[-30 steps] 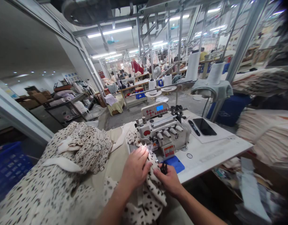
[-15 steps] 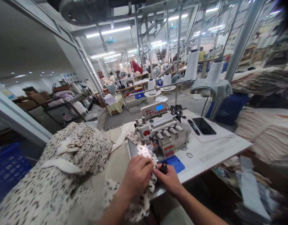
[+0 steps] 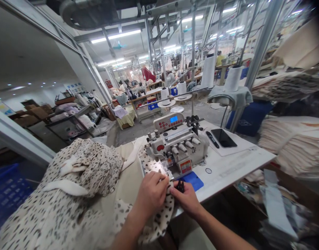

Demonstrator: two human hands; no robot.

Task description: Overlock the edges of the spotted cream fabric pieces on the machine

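A cream fabric with dark spots [image 3: 163,219] runs under the lit needle area of a white overlock sewing machine [image 3: 198,152] and hangs over the table's front edge. My left hand [image 3: 152,190] presses on it just before the presser foot, fingers curled and pinching its edge. Beside it, my right hand [image 3: 187,198] grips the right edge of the same fabric between thumb and fingers. A small black tool [image 3: 180,186], apparently thread snips, is tucked in that hand. The fingertips' exact hold is partly hidden.
Spotted cloth [image 3: 89,163] is heaped at the left, near a blue basket [image 3: 11,187]. On the white table [image 3: 232,166] lie a phone [image 3: 224,138], a black marker [image 3: 212,139] and a ring [image 3: 208,171]. Stacked cloth [image 3: 292,146] and a scrap box [image 3: 305,187] stand right.
The spotted fabric's hanging part has shifted and lies more smoothly curved below my hands. Both hands keep nearly the same place at the machine. The view has moved slightly.
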